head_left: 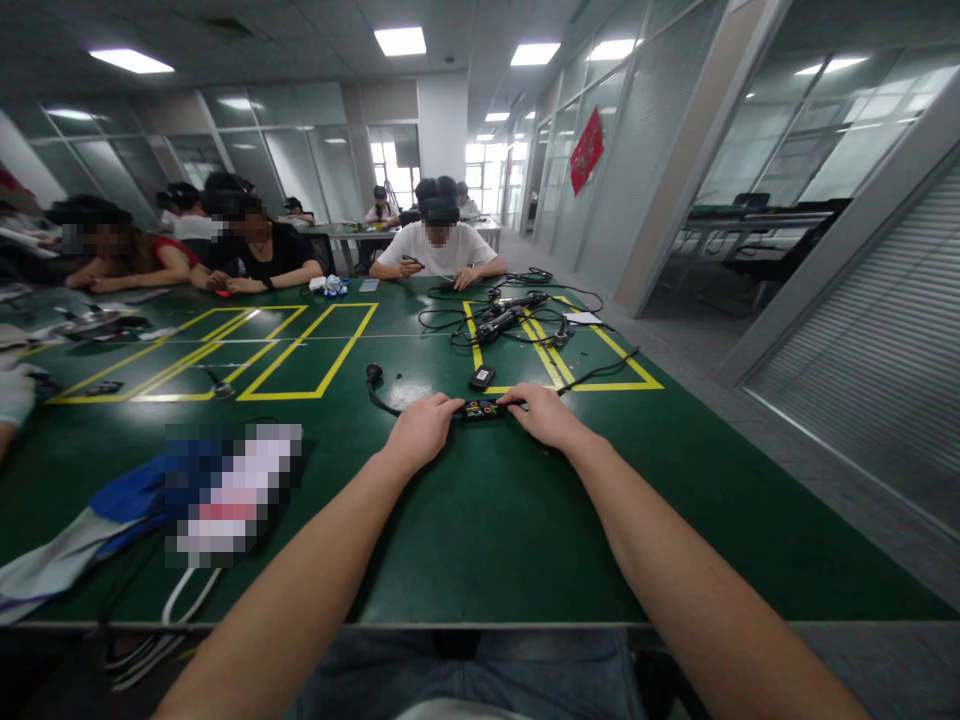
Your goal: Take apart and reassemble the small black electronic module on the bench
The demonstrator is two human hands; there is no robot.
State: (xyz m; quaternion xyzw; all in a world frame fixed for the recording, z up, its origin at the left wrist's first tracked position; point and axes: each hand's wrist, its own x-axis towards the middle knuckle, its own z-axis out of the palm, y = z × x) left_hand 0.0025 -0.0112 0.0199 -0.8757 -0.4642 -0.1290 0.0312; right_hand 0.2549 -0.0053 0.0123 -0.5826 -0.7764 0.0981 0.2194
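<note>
At the left edge, pale-gloved hand (15, 395) of a co-worker. Then, on the green worktop (517, 530), blue and grey cloth (127, 495) beside a pixelated pinkish item (236, 490). Farther back, small dark plug (223, 388) on yellow tape (347, 351), and co-workers (262, 245) in dark headsets (439, 209). Next rightward, black plug (375, 374) on a lead (385, 404) running to the left hand (420, 432): grip nearly closed, thumb and fingertips pinched on the left end of a black inline module (480, 409) with orange marks. Module near the middle of the worktop, between both hands; whether resting or slightly raised, cannot tell. Just beyond, small black box (482, 377). Then right hand (549, 414), grip likewise nearly closed on the module's right end, dark cable (600, 373) trailing rightward. Farther back, tangled cables (452, 326) and black tubular tools (501, 323) by yellow tape; beyond, red hanging (587, 152) on a glass partition (667, 130).
</note>
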